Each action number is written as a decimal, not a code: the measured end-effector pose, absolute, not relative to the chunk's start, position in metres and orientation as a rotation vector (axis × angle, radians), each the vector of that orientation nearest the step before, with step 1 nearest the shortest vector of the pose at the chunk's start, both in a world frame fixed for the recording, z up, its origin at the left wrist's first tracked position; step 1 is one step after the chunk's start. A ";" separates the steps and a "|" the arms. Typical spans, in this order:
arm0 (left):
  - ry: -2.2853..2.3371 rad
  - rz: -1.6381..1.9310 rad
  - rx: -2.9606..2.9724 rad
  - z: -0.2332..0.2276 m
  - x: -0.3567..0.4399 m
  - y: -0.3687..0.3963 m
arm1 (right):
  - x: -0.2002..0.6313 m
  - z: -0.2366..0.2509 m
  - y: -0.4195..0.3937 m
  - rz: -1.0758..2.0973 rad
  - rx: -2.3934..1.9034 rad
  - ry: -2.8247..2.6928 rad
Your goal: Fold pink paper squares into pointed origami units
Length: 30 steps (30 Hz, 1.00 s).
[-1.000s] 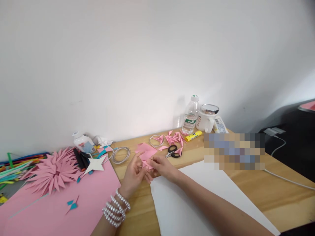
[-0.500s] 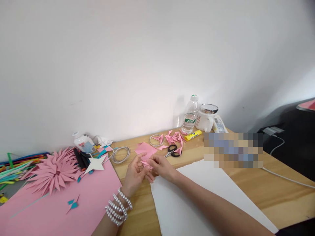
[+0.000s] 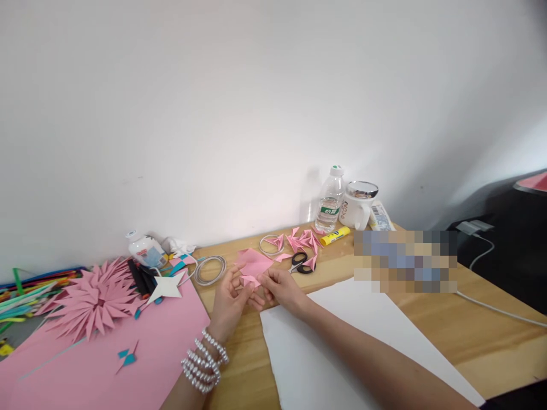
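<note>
Between my two hands is a small folded piece of pink paper [image 3: 250,281], held above the wooden table. My left hand [image 3: 234,296], with beaded bracelets at the wrist, pinches its lower left side with thumb and fingers. My right hand [image 3: 280,288] grips its right edge with closed fingertips. A flat pink paper sheet [image 3: 253,262] lies just beyond the fingers. To the right of that sheet rest black-handled scissors [image 3: 301,263] and several folded pink paper pieces [image 3: 301,239].
A yellow glue stick [image 3: 335,236], a water bottle [image 3: 330,199] and a white mug [image 3: 356,208] stand or lie at the back. White paper [image 3: 342,341] is under my right arm. At left, a pink paper flower [image 3: 98,299] and a white paper star [image 3: 166,286] sit by pink sheets.
My fingers have shifted on the folded pink paper, and more of it now shows. My right fingertips have moved slightly right, toward its edge.
</note>
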State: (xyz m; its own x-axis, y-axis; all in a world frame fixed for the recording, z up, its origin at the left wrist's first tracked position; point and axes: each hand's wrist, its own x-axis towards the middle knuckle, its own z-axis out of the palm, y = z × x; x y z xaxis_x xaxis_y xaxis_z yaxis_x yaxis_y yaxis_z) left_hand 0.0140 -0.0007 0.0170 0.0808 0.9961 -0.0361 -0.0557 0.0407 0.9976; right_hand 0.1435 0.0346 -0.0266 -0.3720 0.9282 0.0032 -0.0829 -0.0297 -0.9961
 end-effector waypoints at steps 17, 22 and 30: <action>1.193 1.011 1.288 0.011 0.011 0.002 | 0.142 -0.024 0.031 1.404 -0.865 -1.375; 1.187 1.012 1.253 0.011 0.011 0.003 | 0.143 -0.024 0.034 1.493 -0.801 -1.293; 1.223 1.025 1.206 0.010 0.011 0.003 | 0.142 -0.029 0.035 1.339 -0.873 -1.312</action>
